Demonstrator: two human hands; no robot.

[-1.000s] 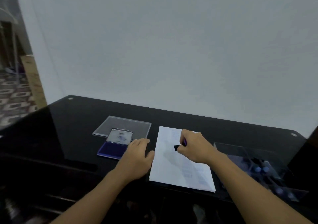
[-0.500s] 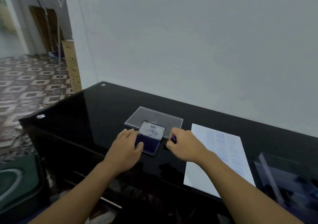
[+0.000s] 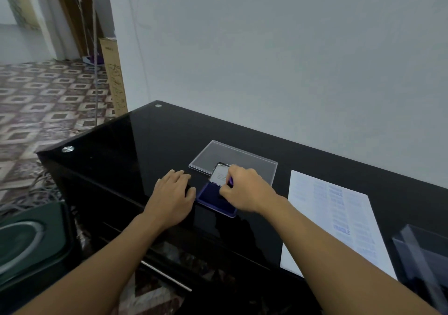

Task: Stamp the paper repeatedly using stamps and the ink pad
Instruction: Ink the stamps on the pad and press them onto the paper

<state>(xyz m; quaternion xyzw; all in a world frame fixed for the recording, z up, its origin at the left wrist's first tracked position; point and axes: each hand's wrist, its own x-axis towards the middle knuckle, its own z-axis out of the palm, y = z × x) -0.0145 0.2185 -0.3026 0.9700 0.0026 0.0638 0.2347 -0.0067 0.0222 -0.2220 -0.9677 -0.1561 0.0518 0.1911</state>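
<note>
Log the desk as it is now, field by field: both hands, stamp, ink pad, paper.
left hand: flat on the black table, just left of the ink pad
right hand: pinches the purple stamp at the pad; contact hidden
ink pad: open, blue, its lid up at the back
paper: right of the pad, bears blue stamp marks
clear tray: behind the pad

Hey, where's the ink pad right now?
Head view, mid-table: the open ink pad lies just right of the left hand, left of the paper, under the right hand gripping a stamp.
</note>
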